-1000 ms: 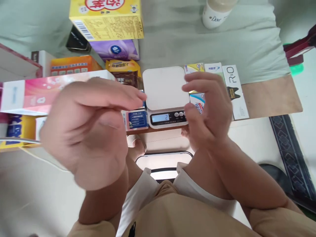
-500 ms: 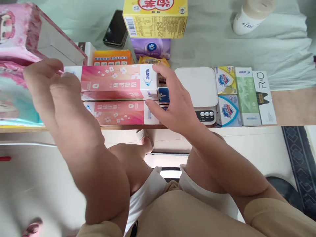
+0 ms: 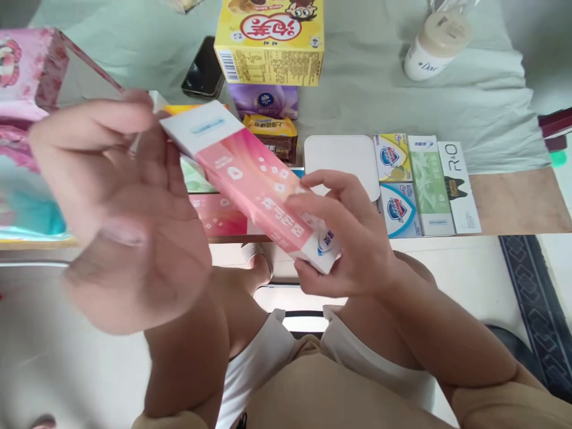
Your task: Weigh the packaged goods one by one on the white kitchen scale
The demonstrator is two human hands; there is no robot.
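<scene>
Table (image 3: 522,199): wooden edge along the front, pale green cloth (image 3: 357,89) behind.

Yellow carton (image 3: 270,44) stands at the back centre on a purple tissue pack (image 3: 263,100); black phone (image 3: 203,68) just left of it. White bottle (image 3: 435,44) back right.

Left hand (image 3: 120,208): large in the foreground, palm up, fingers spread and loose; fingertips touch the white upper-left end of the pink box. Blurred, so whether it presses or only steadies the end cannot be told.

Pink box (image 3: 257,185): lifted clear of the table, held between both hands. Long axis runs diagonally, upper left to lower right. A second pink box (image 3: 218,215) lies flat on the table beneath it.

Right hand (image 3: 353,238): wrapped round the lower-right end of the pink box, thumb and fingers closed on it. This hand carries the grip.

White scale (image 3: 342,158): just beyond the right hand, platform bare. Right of it, side by side, soap boxes (image 3: 393,185), a green box (image 3: 429,185) and a white box (image 3: 458,185).
</scene>
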